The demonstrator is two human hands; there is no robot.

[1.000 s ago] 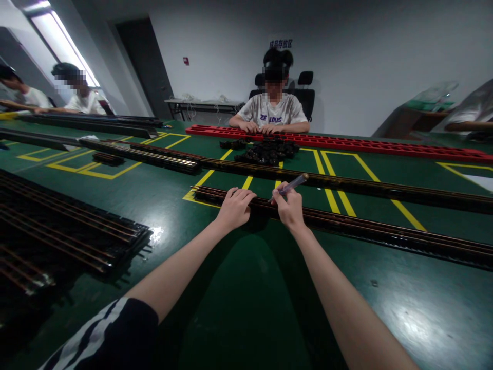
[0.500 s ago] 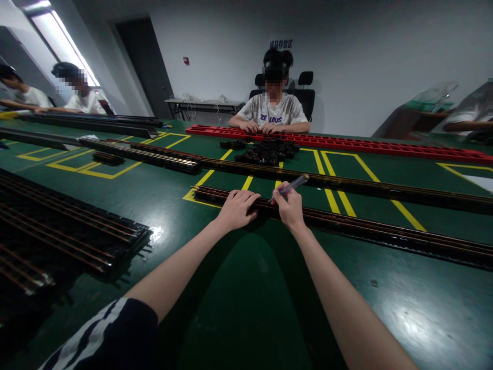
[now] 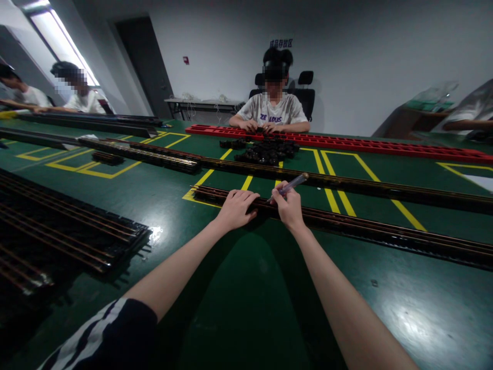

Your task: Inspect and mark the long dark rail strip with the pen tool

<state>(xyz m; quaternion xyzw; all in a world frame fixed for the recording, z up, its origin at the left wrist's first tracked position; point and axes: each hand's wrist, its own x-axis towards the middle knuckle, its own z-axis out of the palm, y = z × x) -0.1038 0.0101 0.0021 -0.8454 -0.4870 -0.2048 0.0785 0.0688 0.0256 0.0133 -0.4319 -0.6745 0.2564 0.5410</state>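
Observation:
A long dark strip [image 3: 362,226] with copper-coloured rods along it lies across the table in front of me. My left hand [image 3: 237,209] is laid over its left part, fingers across the top and thumb on the near side, gripping it. Just to the right, my right hand [image 3: 288,206] pinches a pen-like tool [image 3: 296,183] with a clear purplish handle. The tool leans, its upper end to the right and its tip down at the strip between my hands. Fingers partly hide the tip, so I cannot tell exactly what it touches.
Another long dark strip [image 3: 342,184] runs behind mine. Several rodded strips [image 3: 69,221] lie at left. Beyond are a heap of small black parts [image 3: 267,152] and a long red rack [image 3: 370,144], where a co-worker [image 3: 269,110] sits. Yellow tape lines [image 3: 330,198] mark the green table.
Very little differs. The pen-like tool and my right hand have shifted very slightly; my left hand stays in place on the dark strip.

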